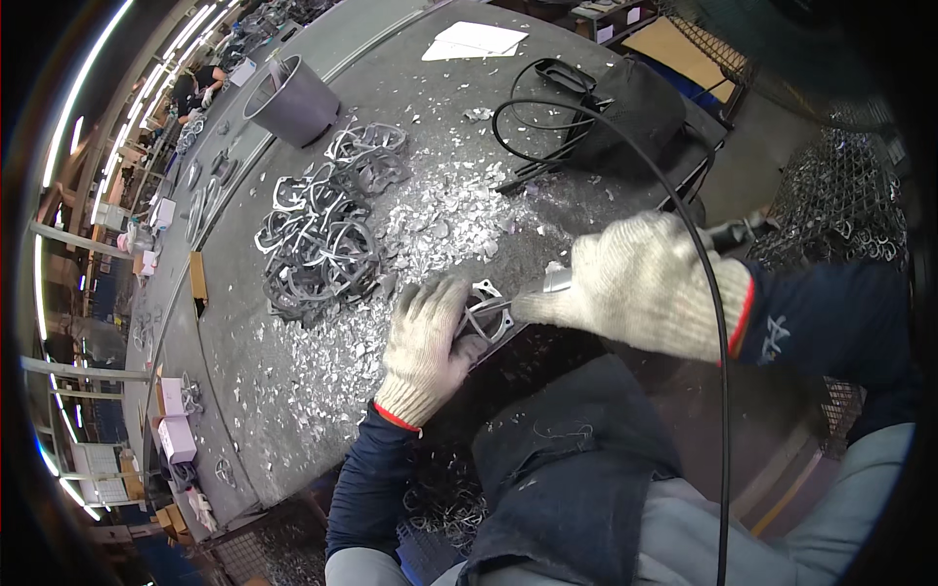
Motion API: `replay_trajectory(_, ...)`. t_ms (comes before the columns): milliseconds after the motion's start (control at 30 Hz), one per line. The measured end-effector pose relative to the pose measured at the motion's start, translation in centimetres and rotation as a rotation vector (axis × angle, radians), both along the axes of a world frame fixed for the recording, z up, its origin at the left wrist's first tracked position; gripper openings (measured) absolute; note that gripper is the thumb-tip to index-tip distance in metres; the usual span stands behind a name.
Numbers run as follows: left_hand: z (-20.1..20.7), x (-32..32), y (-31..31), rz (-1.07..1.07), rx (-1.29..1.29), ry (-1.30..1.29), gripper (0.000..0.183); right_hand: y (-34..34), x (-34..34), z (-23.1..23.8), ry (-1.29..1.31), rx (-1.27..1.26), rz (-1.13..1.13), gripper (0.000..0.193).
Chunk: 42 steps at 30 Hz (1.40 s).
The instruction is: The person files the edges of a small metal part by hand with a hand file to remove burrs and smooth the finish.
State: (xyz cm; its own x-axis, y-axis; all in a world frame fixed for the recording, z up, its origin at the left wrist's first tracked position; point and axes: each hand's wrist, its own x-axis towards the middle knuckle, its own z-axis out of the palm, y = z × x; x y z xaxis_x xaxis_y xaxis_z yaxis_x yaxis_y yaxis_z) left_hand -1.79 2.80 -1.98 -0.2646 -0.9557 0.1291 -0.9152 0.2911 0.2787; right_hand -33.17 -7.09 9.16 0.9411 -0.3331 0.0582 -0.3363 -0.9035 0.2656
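Observation:
At the near edge of the workbench (293, 391), my left hand (422, 337) in a white knit glove is closed on a small silver metal frame (486, 291), a cast part with openings. My right hand (640, 283), gloved the same way, wraps round a handheld tool with a silver collar (557, 280) and a dark rear end (731, 234). The tool's front points toward the metal frame; my right fingers hide its tip, so I cannot tell whether they touch. To the left of the hands lies a tangled pile of similar silver frames (322, 244).
Silver flakes (445, 220) cover much of the bench. A grey bucket (293, 103), white papers (474, 41) and a black bag (630, 112) stand or lie farther back. A black cable (718, 391) arcs past my right hand. At right is a mesh basket of metal parts (845, 186). Another person (195, 90) is far left.

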Motion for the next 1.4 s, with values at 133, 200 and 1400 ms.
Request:
replay_trajectory(133,-0.2,0.1,0.0,0.002,-0.006,0.027,0.089,-1.5,-1.0,-0.8,0.152,0.248,-0.123,0.056)
replay_trajectory(200,-0.4,0.1,0.1,-0.006,-0.036,0.056,0.087,-1.1,-1.9,-1.3,0.307,0.355,-0.258,0.061)
replay_trajectory(1400,-3.6,-3.3,3.3,0.238,-0.219,0.005,0.098,3.2,-1.6,-1.8,-0.091,2.322,-0.772,0.092)
